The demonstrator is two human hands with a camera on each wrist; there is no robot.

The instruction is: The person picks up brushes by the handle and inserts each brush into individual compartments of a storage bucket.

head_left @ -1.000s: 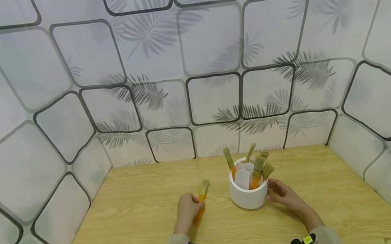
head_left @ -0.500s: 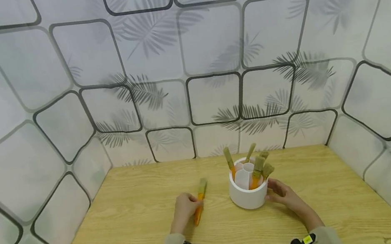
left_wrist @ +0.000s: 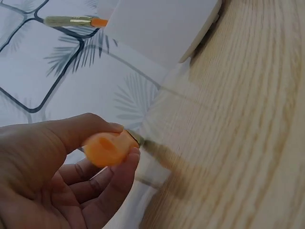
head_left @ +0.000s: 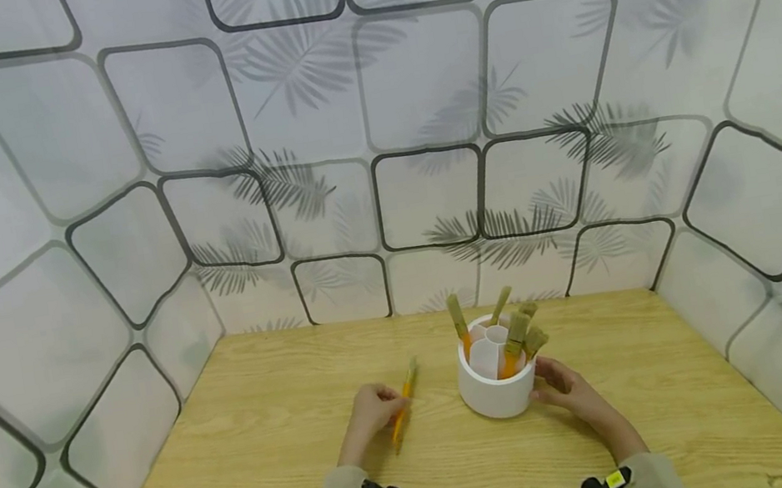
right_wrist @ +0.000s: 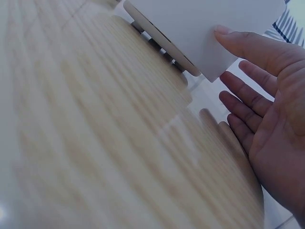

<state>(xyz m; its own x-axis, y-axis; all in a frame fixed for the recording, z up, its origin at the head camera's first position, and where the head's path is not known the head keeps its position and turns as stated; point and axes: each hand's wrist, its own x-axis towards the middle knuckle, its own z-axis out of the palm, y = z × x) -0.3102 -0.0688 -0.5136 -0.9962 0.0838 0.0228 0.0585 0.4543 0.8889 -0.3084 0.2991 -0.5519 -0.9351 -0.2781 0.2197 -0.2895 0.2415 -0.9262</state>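
My left hand [head_left: 373, 412] pinches a paintbrush [head_left: 399, 428] between thumb and fingers, left of the white round holder [head_left: 493, 399]. Its bristles point away from me, and its narrow edge faces the head camera. Seen from the left wrist, the brush's orange handle end [left_wrist: 106, 150] faces the camera, with thumb above and index finger below. My right hand [head_left: 571, 394] is at the holder's right side. In the right wrist view the thumb tip touches the holder's white wall [right_wrist: 190, 24], while the other fingers extend loosely beside it.
Several orange-handled paintbrushes [head_left: 514, 337] stand bristles up in the holder's compartments. The holder rests on a wood-grain table [head_left: 292, 394]. Patterned white walls [head_left: 324, 203] enclose the table at the back and both sides.
The paintbrush has turned in my left fingers from its flat face to its narrow edge. The left hand and forearm have shifted slightly left. My right hand and the holder have stayed put.
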